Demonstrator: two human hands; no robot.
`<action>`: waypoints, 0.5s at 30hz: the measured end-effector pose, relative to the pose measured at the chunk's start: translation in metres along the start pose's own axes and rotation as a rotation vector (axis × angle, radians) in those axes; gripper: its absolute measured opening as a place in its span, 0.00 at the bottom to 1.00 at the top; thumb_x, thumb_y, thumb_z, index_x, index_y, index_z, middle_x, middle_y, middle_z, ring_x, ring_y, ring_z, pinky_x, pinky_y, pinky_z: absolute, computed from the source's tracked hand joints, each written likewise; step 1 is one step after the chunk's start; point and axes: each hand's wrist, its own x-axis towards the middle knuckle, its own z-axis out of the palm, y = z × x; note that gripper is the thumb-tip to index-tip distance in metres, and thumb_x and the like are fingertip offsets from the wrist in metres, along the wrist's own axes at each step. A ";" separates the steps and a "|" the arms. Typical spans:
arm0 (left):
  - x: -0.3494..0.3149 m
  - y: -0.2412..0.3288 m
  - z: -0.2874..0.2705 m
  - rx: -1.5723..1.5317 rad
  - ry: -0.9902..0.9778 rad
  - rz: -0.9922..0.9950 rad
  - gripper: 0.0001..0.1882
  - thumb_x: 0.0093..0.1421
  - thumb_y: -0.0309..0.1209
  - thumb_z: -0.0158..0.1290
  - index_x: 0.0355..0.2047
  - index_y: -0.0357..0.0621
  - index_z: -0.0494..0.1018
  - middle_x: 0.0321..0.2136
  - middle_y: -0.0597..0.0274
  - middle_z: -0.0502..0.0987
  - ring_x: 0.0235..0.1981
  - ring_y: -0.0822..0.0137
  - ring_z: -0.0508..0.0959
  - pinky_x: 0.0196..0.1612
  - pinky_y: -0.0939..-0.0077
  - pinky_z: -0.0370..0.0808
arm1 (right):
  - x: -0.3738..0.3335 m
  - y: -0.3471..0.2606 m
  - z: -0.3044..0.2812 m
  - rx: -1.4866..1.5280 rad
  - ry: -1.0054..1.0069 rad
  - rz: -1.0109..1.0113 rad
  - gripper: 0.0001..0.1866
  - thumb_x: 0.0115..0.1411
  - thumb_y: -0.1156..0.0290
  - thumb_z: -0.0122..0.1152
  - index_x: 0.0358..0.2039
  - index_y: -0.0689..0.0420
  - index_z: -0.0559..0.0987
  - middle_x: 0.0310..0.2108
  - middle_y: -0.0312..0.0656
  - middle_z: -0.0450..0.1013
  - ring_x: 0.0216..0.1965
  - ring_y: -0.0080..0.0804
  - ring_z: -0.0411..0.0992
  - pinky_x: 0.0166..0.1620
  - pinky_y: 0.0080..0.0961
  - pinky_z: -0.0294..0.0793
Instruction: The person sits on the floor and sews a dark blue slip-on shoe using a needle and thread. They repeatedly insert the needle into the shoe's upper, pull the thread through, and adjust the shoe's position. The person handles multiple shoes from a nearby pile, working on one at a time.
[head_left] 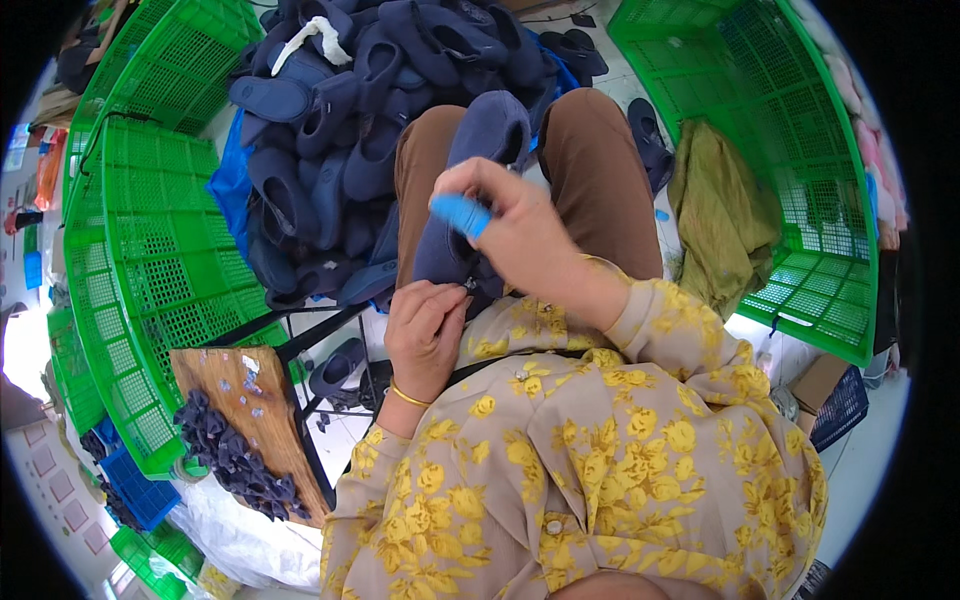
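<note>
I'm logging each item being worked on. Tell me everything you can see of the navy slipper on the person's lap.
The navy slipper looks like soft, felt-like fabric, closed at the toe. It lies lengthwise on the lap between the brown-trousered thighs, toe pointing away toward the pile of similar slippers. The left hand pinches its near end; the right hand, holding a small blue tool, rests over its middle. Its sole is hidden.

Bright, even daylight, seemingly from the left; soft shadows only. Strong fisheye bending and black vignette at the rim. Glare on pale tiled floor (868, 470); edges slightly blurred.
</note>
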 end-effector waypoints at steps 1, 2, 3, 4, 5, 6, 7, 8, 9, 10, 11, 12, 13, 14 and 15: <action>0.000 0.001 -0.001 -0.001 0.015 -0.021 0.11 0.46 0.18 0.63 0.32 0.41 0.77 0.31 0.60 0.79 0.36 0.56 0.76 0.42 0.67 0.73 | 0.006 -0.012 -0.009 0.407 -0.103 0.227 0.02 0.66 0.71 0.56 0.38 0.54 0.73 0.30 0.33 0.73 0.20 0.12 0.61 0.23 0.13 0.59; 0.000 0.002 0.000 -0.006 0.032 -0.041 0.12 0.46 0.18 0.64 0.31 0.41 0.77 0.31 0.60 0.79 0.36 0.56 0.76 0.42 0.67 0.73 | 0.006 -0.023 -0.014 0.395 -0.141 0.297 0.04 0.66 0.70 0.57 0.39 0.54 0.74 0.29 0.32 0.72 0.20 0.11 0.59 0.22 0.12 0.57; 0.001 0.002 0.000 -0.012 0.048 -0.062 0.12 0.46 0.18 0.64 0.31 0.41 0.76 0.31 0.60 0.79 0.36 0.56 0.76 0.41 0.68 0.73 | 0.005 -0.029 -0.016 0.382 -0.180 0.368 0.05 0.66 0.69 0.57 0.40 0.53 0.74 0.27 0.32 0.72 0.19 0.10 0.58 0.21 0.11 0.55; 0.003 0.002 -0.001 -0.017 0.044 -0.063 0.12 0.46 0.18 0.64 0.31 0.41 0.76 0.31 0.60 0.78 0.36 0.56 0.76 0.41 0.68 0.73 | 0.002 -0.029 -0.020 0.448 -0.238 0.388 0.05 0.66 0.69 0.57 0.39 0.54 0.74 0.27 0.32 0.72 0.20 0.11 0.59 0.22 0.12 0.57; 0.003 0.002 -0.002 -0.025 0.037 -0.071 0.12 0.46 0.18 0.64 0.31 0.41 0.76 0.31 0.59 0.78 0.36 0.56 0.76 0.41 0.68 0.73 | -0.003 -0.027 -0.024 0.515 -0.295 0.415 0.05 0.66 0.70 0.57 0.39 0.55 0.73 0.26 0.33 0.72 0.20 0.12 0.59 0.23 0.14 0.59; 0.003 0.003 -0.002 -0.032 0.030 -0.078 0.12 0.46 0.18 0.64 0.31 0.41 0.76 0.31 0.59 0.78 0.36 0.56 0.76 0.40 0.68 0.73 | -0.008 -0.025 -0.027 0.582 -0.352 0.442 0.04 0.65 0.70 0.56 0.39 0.56 0.73 0.26 0.33 0.72 0.21 0.13 0.60 0.24 0.15 0.60; 0.002 0.004 -0.002 -0.043 0.030 -0.098 0.12 0.46 0.18 0.64 0.31 0.41 0.76 0.31 0.59 0.78 0.36 0.56 0.76 0.40 0.68 0.73 | -0.013 -0.018 -0.029 0.355 -0.358 0.341 0.04 0.66 0.70 0.56 0.38 0.56 0.72 0.25 0.32 0.70 0.21 0.13 0.60 0.24 0.15 0.61; 0.004 0.006 -0.003 -0.048 0.033 -0.116 0.12 0.46 0.18 0.64 0.31 0.41 0.76 0.30 0.58 0.77 0.36 0.56 0.76 0.40 0.68 0.73 | -0.016 -0.011 -0.030 0.132 -0.365 0.235 0.04 0.67 0.70 0.55 0.38 0.56 0.72 0.24 0.31 0.68 0.22 0.14 0.60 0.25 0.16 0.62; 0.004 0.006 -0.004 -0.053 0.035 -0.134 0.12 0.46 0.18 0.64 0.31 0.41 0.76 0.30 0.58 0.77 0.35 0.56 0.76 0.40 0.68 0.73 | -0.018 -0.007 -0.031 -0.091 -0.368 0.125 0.04 0.67 0.70 0.54 0.38 0.56 0.71 0.24 0.30 0.66 0.23 0.15 0.60 0.26 0.16 0.63; 0.003 0.004 -0.004 -0.065 0.023 -0.156 0.12 0.46 0.19 0.64 0.31 0.40 0.75 0.30 0.57 0.77 0.34 0.58 0.76 0.38 0.71 0.72 | -0.023 -0.008 -0.036 -0.260 -0.420 0.147 0.04 0.64 0.73 0.56 0.38 0.58 0.74 0.25 0.35 0.71 0.25 0.24 0.70 0.32 0.22 0.70; 0.003 0.005 -0.005 -0.103 0.018 -0.209 0.12 0.46 0.19 0.64 0.32 0.40 0.75 0.30 0.58 0.77 0.34 0.59 0.76 0.38 0.72 0.72 | -0.028 -0.005 -0.040 -0.346 -0.450 0.071 0.05 0.62 0.74 0.57 0.38 0.58 0.75 0.27 0.38 0.73 0.28 0.29 0.72 0.33 0.25 0.72; 0.004 0.006 -0.006 -0.140 0.013 -0.261 0.12 0.46 0.19 0.64 0.32 0.40 0.75 0.30 0.59 0.77 0.33 0.61 0.75 0.37 0.74 0.72 | -0.033 0.001 -0.042 -0.432 -0.479 -0.004 0.06 0.60 0.75 0.58 0.38 0.59 0.76 0.28 0.41 0.75 0.30 0.34 0.75 0.34 0.27 0.73; 0.004 0.007 -0.006 -0.178 0.007 -0.313 0.12 0.47 0.19 0.63 0.32 0.40 0.75 0.30 0.59 0.77 0.33 0.62 0.75 0.37 0.75 0.72 | -0.038 0.007 -0.043 -0.517 -0.506 -0.081 0.07 0.58 0.76 0.59 0.39 0.59 0.77 0.30 0.44 0.77 0.32 0.40 0.77 0.36 0.29 0.75; 0.003 0.005 -0.005 -0.223 0.006 -0.346 0.12 0.47 0.19 0.63 0.33 0.40 0.75 0.30 0.60 0.77 0.33 0.64 0.75 0.36 0.77 0.71 | -0.042 0.011 -0.041 -0.520 -0.484 -0.075 0.16 0.48 0.80 0.58 0.40 0.57 0.80 0.33 0.48 0.78 0.36 0.47 0.76 0.38 0.36 0.74; 0.001 0.002 -0.004 -0.269 0.005 -0.378 0.13 0.47 0.19 0.63 0.34 0.40 0.75 0.30 0.61 0.77 0.32 0.66 0.75 0.36 0.78 0.71 | -0.043 0.012 -0.040 -0.517 -0.483 -0.084 0.16 0.48 0.80 0.58 0.40 0.57 0.80 0.32 0.48 0.77 0.36 0.47 0.76 0.38 0.37 0.74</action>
